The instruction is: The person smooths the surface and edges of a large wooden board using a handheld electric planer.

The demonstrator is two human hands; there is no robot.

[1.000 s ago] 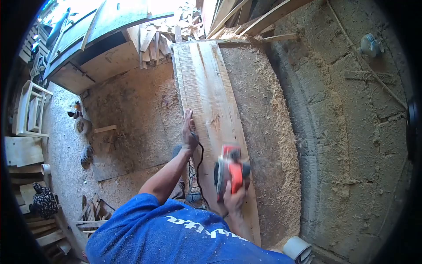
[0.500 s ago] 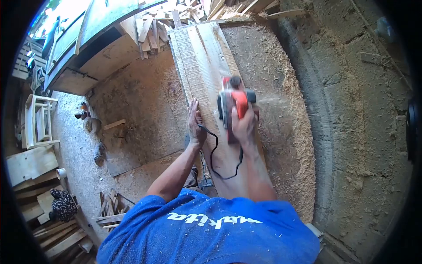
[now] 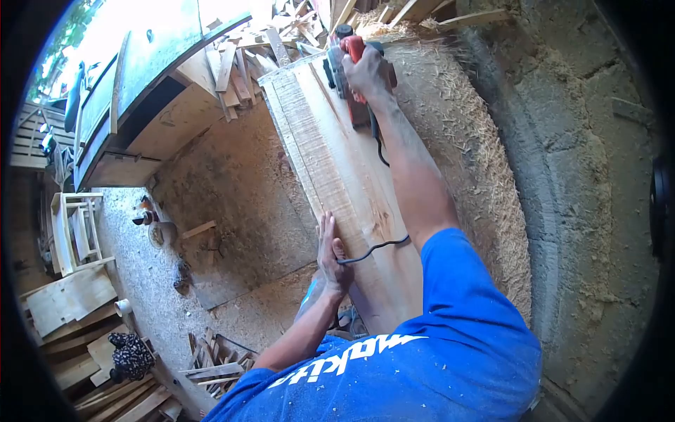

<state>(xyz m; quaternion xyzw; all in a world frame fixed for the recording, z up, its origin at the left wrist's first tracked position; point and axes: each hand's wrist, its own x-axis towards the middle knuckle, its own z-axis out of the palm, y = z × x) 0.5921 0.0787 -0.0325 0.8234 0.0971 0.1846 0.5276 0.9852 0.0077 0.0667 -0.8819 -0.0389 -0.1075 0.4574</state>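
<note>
A long wooden board (image 3: pixel 327 151) runs away from my body, its left part rough and its right part smoother. My right hand (image 3: pixel 367 76) is wrapped round the handle of a red and black power planer (image 3: pixel 354 50), which rests at the board's far end. My left hand (image 3: pixel 333 254) lies against the board's left edge, fingers pointing forward. The planer's dark cord (image 3: pixel 376 250) crosses the board and passes at my left thumb; whether the hand grips it is hard to tell.
Wood shavings (image 3: pixel 503 204) lie along the right of the board. Scrap wood (image 3: pixel 235 70) is piled beyond its far end. A cabinet-like wooden piece (image 3: pixel 165 116) stands at the upper left, an orange and black tool (image 3: pixel 146 212) on the floor below it.
My right hand has pushed the planer forward to the board's far end, and that arm is now stretched out. The cord trails farther across the board. My left hand remains at the left edge.
</note>
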